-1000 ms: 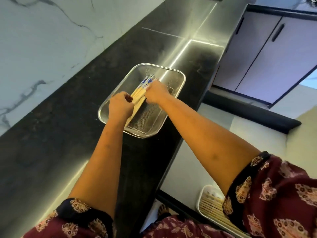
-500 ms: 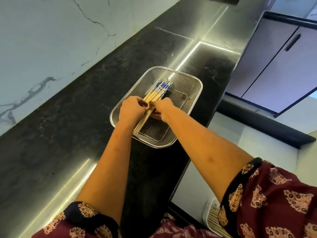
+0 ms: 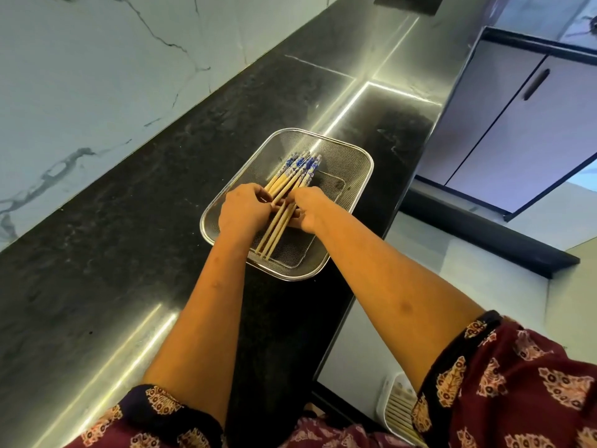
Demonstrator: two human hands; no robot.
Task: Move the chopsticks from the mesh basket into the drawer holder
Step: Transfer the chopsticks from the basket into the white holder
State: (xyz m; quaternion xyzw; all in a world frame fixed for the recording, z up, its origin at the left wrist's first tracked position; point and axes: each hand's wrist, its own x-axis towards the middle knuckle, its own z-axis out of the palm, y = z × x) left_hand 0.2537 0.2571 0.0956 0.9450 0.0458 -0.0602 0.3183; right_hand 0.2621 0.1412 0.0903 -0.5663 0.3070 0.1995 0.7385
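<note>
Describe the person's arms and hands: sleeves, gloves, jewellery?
Both hands, left hand and right hand, are bare: no gloves, no rings or watch visible. Forearms bare to the elbows. Short loose sleeves in dark maroon fabric with a repeating tan floral-block print and darker hem bands.

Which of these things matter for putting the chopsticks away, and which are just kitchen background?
Part of the job:
chopsticks
mesh basket
white holder at bottom
left hand
right hand

Just there:
black counter
marble wall
cabinet doors

Short maroon sleeves (image 3: 517, 383) with black cuffs and tan motifs.
</note>
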